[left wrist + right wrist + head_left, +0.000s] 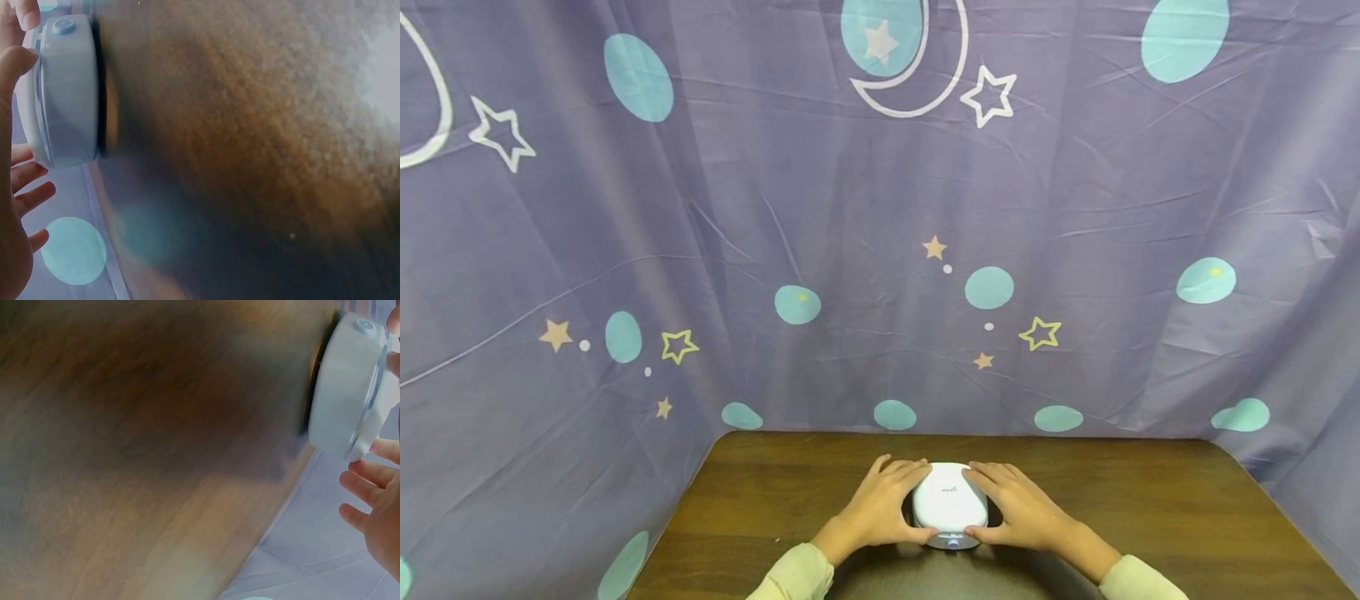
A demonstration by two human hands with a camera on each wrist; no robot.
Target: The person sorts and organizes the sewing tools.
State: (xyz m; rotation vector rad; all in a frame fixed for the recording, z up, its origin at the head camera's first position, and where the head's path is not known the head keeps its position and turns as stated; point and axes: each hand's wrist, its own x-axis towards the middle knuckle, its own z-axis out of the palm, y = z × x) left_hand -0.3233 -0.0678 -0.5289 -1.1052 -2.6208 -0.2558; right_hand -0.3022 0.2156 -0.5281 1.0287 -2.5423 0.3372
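A small white rounded appliance (951,498) with a lid, small lettering on top and a button at its front sits on the wooden table. From its left side my left hand (883,502) holds the lid edge, thumb at the front and fingertips toward the back. My right hand (1021,508) holds the opposite side in the same way. In the left wrist view a seam runs between the lid and the grey-white body (72,94). The right wrist view shows the front button (365,325) near the right thumb. What lies inside the appliance is hidden.
The brown wooden table (775,475) has rounded far corners. A purple curtain (865,208) printed with stars, moons and teal spots hangs behind it and along the sides. Light sleeves (797,573) cover both forearms.
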